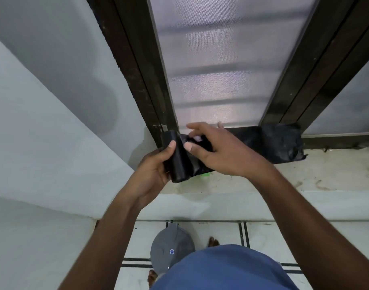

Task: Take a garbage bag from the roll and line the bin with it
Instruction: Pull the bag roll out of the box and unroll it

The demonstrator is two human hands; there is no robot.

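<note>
No readable writing is visible. The only marking is a small round blue-and-white sticker on the lid of the grey bin (172,251); its text is too small to make out.

The left hand (156,167) is closed around the roll (176,156) of black garbage bags, thumb laid across its front, fingers wrapped behind. The roll is held roughly upright, above the window ledge (305,178) and well above the bin.

The right hand (219,152) lies palm down just right of the roll, fingers loosely spread, thumb pressing on the black plastic next to the roll. Whether the fingertips pinch the plastic cannot be told.

An unrolled black bag (277,143) extends right from the roll, across the ledge to the dark window frame (288,97).

Both forearms reach forward and upward from the lower edge of the view. The bin stands on the tiled floor directly below the roll, lid closed, beside a bare foot (213,241).
</note>
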